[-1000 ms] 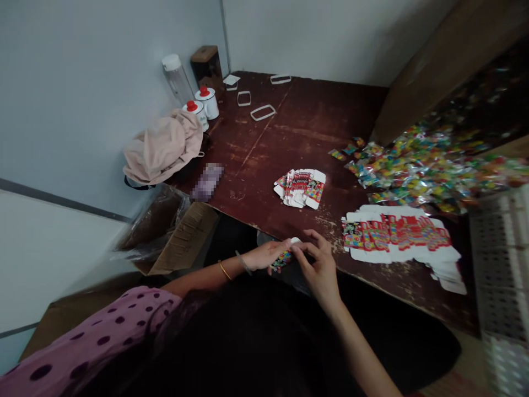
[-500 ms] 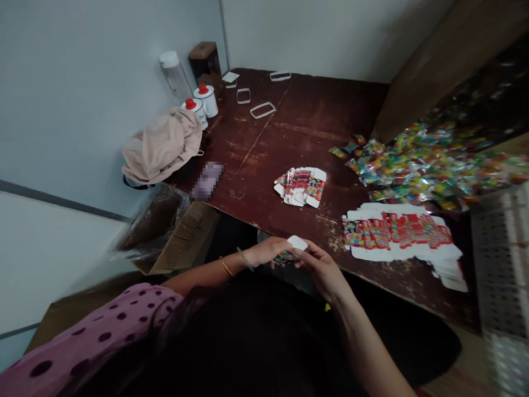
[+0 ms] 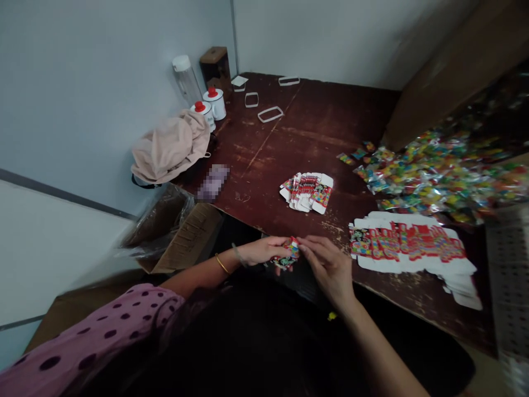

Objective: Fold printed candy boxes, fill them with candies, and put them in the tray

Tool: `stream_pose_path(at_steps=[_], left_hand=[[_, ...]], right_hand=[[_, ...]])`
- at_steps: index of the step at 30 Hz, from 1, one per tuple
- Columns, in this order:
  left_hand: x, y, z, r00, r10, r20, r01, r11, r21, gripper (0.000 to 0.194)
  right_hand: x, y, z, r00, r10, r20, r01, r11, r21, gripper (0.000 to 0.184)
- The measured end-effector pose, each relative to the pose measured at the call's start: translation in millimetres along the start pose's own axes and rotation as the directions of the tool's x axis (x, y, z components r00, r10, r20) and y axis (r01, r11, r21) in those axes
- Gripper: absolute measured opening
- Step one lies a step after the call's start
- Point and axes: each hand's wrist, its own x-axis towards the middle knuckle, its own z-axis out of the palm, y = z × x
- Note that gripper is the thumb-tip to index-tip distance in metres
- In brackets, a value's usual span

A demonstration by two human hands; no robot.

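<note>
Just off the front edge of the table, a small colourful printed carton [image 3: 291,249] is in my left hand [image 3: 262,251], with the thumb over its face and fingers beneath. My right hand [image 3: 330,267] pinches at the carton's right end with thumb and fingertips; the exact grip is partly hidden. On the table ahead lies a small fanned stack of flat printed cartons [image 3: 308,193]. A longer fanned row of flat cartons [image 3: 409,242] with white flaps spreads to the right of my right hand.
Wrapped candies [image 3: 438,171] spill from a large cardboard box [image 3: 438,71] at the right. A plastic basket [image 3: 510,275] borders the right side. At left are a beige cloth bag [image 3: 173,146], lidded mugs [image 3: 215,105], a blurred phone-like object [image 3: 212,183] and an open carton [image 3: 185,237].
The white flap standing up from the carton half a second ago no longer shows; its printed face is visible. My right hand has shifted to the carton's end. The view has moved slightly.
</note>
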Motion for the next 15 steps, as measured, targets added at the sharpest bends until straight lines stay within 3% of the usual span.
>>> stream_pose_path(at_steps=[4, 7, 12, 15], left_hand=[[-4.0, -1.2, -4.8, 0.998, -0.051, 0.029, 0.049, 0.995, 0.087, 0.032], [-2.3, -0.7, -9.0, 0.998, -0.058, -0.019, 0.06, 0.988, 0.144, 0.033], [0.9, -1.3, -12.1, 0.999, -0.029, -0.023, 0.03, 0.999, 0.04, 0.041], [1.8, -3.0, -12.8, 1.0, -0.02, 0.001, 0.02, 1.0, 0.017, 0.043]], right_hand=[[1.9, 6.2, 6.0, 0.997, 0.07, 0.023, -0.072, 0.994, 0.082, 0.023], [3.1, 10.6, 10.5, 0.993, 0.112, 0.025, -0.114, 0.986, 0.125, 0.024], [0.4, 14.0, 13.4, 0.997, 0.054, -0.059, -0.05, 0.996, 0.07, 0.022], [2.5, 16.1, 11.1, 0.99, 0.138, 0.003, -0.137, 0.979, 0.154, 0.024]])
